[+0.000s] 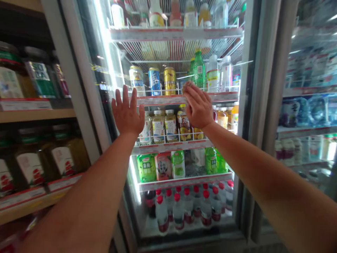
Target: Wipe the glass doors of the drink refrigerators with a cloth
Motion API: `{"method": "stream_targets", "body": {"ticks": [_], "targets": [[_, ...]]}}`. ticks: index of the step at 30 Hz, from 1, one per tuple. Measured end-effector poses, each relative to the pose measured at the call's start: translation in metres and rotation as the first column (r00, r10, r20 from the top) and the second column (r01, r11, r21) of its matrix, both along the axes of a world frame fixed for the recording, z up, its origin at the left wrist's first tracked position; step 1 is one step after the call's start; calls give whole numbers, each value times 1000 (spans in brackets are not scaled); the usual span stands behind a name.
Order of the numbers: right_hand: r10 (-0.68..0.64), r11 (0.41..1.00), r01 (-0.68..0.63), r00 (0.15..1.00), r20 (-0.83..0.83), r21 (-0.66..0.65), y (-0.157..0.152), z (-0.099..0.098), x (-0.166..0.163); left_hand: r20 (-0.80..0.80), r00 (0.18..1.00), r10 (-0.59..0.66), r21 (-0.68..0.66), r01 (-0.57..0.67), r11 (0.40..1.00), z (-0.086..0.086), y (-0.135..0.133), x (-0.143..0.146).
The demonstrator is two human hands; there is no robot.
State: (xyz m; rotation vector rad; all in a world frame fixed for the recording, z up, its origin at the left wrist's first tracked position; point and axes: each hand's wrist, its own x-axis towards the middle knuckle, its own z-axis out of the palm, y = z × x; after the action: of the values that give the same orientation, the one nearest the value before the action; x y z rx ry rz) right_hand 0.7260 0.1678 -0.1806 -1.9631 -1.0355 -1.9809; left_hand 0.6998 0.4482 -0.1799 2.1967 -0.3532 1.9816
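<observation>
**A:** Where are the hands?

**B:** Both are raised in front of the lit drinks cooler. The left hand is spread wide, palm forward, holding nothing. It is just beside a row of squat pale-yellow bottles with white caps. The right hand has its fingers together and its back to the camera. Its fingertips are at the front rail of the white wire shelf, just right of the gold metal drink can. Something small and brownish shows at those fingertips, but I cannot tell what it is or whether the hand holds it.

**A:** How would that can handle?

**B:** If it's full, I'd judge it fairly light. The wall is stiff but easy to dent, and it's likely cold and slick. It stands upright behind the rail, close beside a blue metal can. Take it round the middle of the barrel, thumb opposite fingers, and lift it over the rail.

**A:** And the pale bottles?

**B:** Heavier, I think, and breakable if they're glass, though I can't tell the material. They stand packed side by side, so the cap and neck are the free parts to grip.

**A:** Anything else close?

**B:** A tall green plastic bottle stands near the right fingertips. Clear water bottles with red caps fill the bottom shelf.
</observation>
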Motion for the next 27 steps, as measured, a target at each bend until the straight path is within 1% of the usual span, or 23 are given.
{"method": "stream_targets", "body": {"ticks": [2,3,4,5,7,9,10,11,12,13,14,15,16,17,18,19,20,21,22,23,24,26,27], "targets": [[18,966,-23,1000,-21,-258,0,-2,-3,0,1000,-16,-14,16,1000,0,0,1],[20,937,-29,999,-28,-347,0,-3,-4,1,1000,-20,-16,20,1000,0,0,1],[21,928,-31,999,-30,-371,0,-3,-5,3,1000,-23,-14,23,1000,-1,0,1],[23,946,-30,999,-26,-323,1,-3,-5,6,1000,-21,-10,21,1000,-1,0,1],[33,998,-33,999,2,-61,1,-4,-2,13,1000,-6,3,6,1000,-1,0,1],[37,979,-43,999,36,198,1,-4,2,16,1000,22,11,-22,1000,-1,0,1],[37,970,-47,998,45,237,1,-5,3,19,999,36,12,-37,999,-1,0,1],[42,981,-49,998,45,189,1,-6,4,22,999,47,12,-48,999,-1,0,1],[50,997,-52,998,32,63,1,-7,4,24,998,54,12,-55,998,-1,0,1],[58,993,-56,998,11,-106,1,-9,3,24,998,60,12,-61,998,-1,0,2],[63,964,-64,998,-13,-259,1,-10,2,24,998,65,10,-66,998,-1,0,3],[66,934,-73,997,-34,-350,1,-11,1,25,997,67,8,-67,998,-1,0,3],[67,929,-80,997,-46,-362,1,-12,1,27,997,66,5,-66,998,-1,1,4],[70,952,-82,996,-50,-293,2,-13,1,26,998,63,5,-63,998,-1,1,4],[76,983,-82,996,-46,-165,2,-13,1,27,998,58,5,-58,998,-1,1,4],[82,996,-83,996,-38,-19,2,-13,2,28,998,50,6,-50,999,-1,1,4],[87,991,-84,996,-31,102,3,-13,2,26,999,42,9,-42,999,-1,1,3],[89,983,-83,996,-28,163,3,-13,2,21,999,34,11,-34,999,-1,1,3],[87,985,-81,996,-29,155,4,-13,2,14,1000,26,11,-26,1000,-1,0,2],[82,993,-79,996,-32,84,4,-13,1,9,1000,18,9,-18,1000,-1,0,1],[73,997,-74,997,-35,-28,5,-14,-1,4,1000,10,5,-10,1000,-1,0,0],[59,969,-64,998,-30,-237,5,-16,-4,1,1000,6,-1,-6,1000,-1,0,0],[57,954,-62,998,-25,-293,6,-18,-5,2,1000,10,-1,-10,1000,-1,0,0]]}}
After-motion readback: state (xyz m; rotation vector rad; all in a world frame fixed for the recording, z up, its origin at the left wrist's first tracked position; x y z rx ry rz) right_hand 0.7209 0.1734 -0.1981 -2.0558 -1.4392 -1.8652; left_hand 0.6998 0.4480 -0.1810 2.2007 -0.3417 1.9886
